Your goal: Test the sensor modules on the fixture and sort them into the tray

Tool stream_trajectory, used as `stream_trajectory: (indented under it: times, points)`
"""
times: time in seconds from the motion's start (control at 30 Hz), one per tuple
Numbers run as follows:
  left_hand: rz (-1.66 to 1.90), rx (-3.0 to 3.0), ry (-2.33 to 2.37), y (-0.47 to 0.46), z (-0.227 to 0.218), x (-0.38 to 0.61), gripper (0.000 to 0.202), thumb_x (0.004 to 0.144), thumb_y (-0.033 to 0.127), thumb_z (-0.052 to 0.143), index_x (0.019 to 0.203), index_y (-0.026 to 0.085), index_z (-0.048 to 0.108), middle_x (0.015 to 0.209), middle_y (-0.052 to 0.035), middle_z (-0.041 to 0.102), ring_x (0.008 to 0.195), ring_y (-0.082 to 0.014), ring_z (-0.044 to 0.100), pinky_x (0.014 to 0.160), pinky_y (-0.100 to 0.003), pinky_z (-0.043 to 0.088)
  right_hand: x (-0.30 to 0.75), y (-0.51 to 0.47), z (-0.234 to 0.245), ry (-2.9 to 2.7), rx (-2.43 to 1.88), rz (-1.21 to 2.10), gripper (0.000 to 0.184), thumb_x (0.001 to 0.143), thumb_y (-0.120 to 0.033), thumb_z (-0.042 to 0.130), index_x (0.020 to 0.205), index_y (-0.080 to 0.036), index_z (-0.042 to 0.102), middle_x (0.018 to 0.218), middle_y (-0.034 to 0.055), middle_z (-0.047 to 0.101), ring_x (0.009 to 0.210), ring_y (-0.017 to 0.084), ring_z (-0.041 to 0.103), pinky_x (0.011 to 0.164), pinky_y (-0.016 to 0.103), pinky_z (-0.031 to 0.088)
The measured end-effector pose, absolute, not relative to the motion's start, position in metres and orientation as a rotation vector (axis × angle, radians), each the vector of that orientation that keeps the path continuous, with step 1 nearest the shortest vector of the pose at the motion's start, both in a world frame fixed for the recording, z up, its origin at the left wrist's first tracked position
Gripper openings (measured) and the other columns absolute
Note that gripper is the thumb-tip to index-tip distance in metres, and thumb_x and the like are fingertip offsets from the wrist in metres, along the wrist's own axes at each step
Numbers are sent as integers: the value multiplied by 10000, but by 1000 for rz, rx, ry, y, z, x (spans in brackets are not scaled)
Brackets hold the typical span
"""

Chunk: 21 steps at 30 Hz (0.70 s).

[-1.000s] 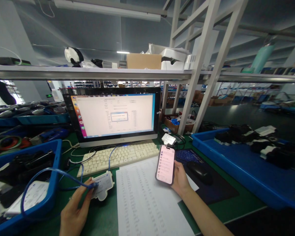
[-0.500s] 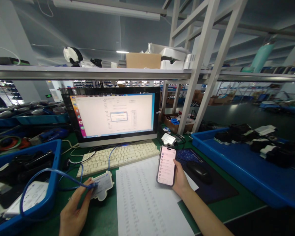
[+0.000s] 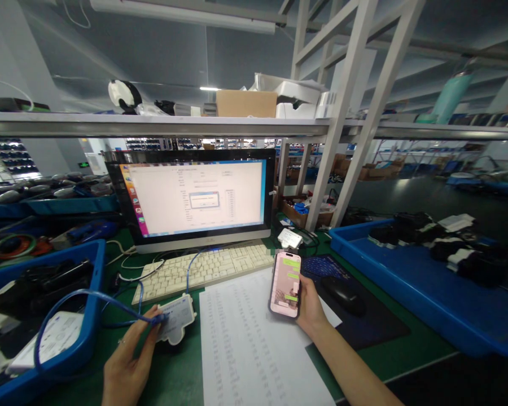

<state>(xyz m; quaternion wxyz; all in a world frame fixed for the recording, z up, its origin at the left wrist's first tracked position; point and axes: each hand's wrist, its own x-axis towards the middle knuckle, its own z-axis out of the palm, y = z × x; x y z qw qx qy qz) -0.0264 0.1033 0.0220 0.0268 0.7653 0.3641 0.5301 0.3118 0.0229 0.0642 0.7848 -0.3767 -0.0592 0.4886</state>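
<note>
My left hand [image 3: 131, 355] pinches the plug end of a blue cable [image 3: 84, 292], which meets a small white-edged device [image 3: 178, 318] with a printed label. That device lies at the front of the keyboard [image 3: 207, 270]. In my right hand [image 3: 311, 304] is a smartphone [image 3: 285, 285], held upright above the printed sheets [image 3: 254, 349]; its screen shows a chat with green message bubbles. Behind the keyboard a monitor [image 3: 195, 197] displays a form with a small dialog box in its middle.
A black mouse [image 3: 342, 294] rests on a dark mouse pad [image 3: 376, 327]. Blue bins stand on both sides, the left bin [image 3: 95, 299] and the right bin [image 3: 406, 301], holding black and white parts. A metal shelf [image 3: 161, 128] with a cardboard box [image 3: 246, 104] crosses above the monitor.
The phone's screen has switched from a list to a chat with green bubbles. Both hands, the cable and the device stay in nearly the same places.
</note>
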Motion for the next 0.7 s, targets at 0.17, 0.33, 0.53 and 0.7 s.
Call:
stream_trajectory:
  times: [0.17, 0.33, 0.53, 0.7]
  points:
    - [1655, 2343, 1115, 102, 23, -25, 284, 840, 331, 544, 1097, 217, 583, 1149, -37, 626, 1030, -160, 608, 992, -247, 406, 313, 24, 60, -130, -805, 1108, 232, 656, -248, 548, 852, -160, 636, 798, 60, 706, 787, 251, 659, 774, 431, 516]
    - [1654, 2350, 1144, 101, 26, -23, 300, 841, 357, 538, 1099, 212, 584, 1127, -33, 639, 1015, -163, 616, 986, -252, 415, 315, 22, 57, -150, -781, 1168, 272, 615, -169, 597, 885, -160, 625, 825, 59, 704, 864, 258, 647, 840, 460, 489]
    - [1634, 2297, 1188, 101, 25, -24, 309, 832, 393, 534, 1082, 223, 598, 1112, -29, 649, 1002, -197, 624, 979, -315, 443, 318, 16, 57, -220, -704, 1330, 327, 651, -176, 627, 975, -160, 584, 926, 84, 691, 919, 272, 631, 859, 557, 447]
    - [1602, 2257, 1178, 101, 23, -25, 295, 823, 376, 553, 1079, 239, 603, 1132, -21, 641, 1016, -207, 617, 993, -340, 439, 315, 11, 57, -362, -768, 1250, 469, 634, -129, 689, 1068, -226, 541, 990, 47, 678, 898, 240, 640, 806, 486, 506]
